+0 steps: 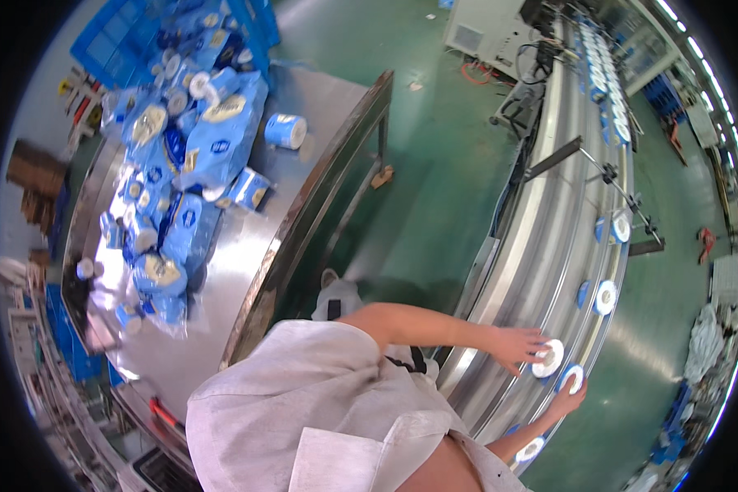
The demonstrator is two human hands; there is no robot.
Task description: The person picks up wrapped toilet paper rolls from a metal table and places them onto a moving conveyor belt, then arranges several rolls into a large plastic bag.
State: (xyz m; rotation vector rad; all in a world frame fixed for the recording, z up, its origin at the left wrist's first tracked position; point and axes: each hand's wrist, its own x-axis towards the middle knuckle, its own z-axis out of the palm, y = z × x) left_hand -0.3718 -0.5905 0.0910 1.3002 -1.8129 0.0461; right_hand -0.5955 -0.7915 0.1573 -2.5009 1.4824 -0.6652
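My left hand (519,347) reaches over the conveyor with its fingers spread. Its fingertips overlap the white end of a paper roll (550,358); how firmly they touch it is unclear. Lower down, my right hand (569,401) grips a second blue-wrapped paper roll (571,377) at the conveyor's outer side, thumb and fingers around its end. Another roll (530,449) lies beside my right forearm, partly hidden by it. Farther up the same lane are a single roll (606,297) and one more roll (620,227), their white ends facing outward.
The metal conveyor (532,246) carries a dense row of rolls (596,67) at its far end. A bracket with rods (609,172) spans the lane. Behind me, a steel table (240,246) holds blue tissue packs (221,144) and loose rolls, near a blue crate (114,46).
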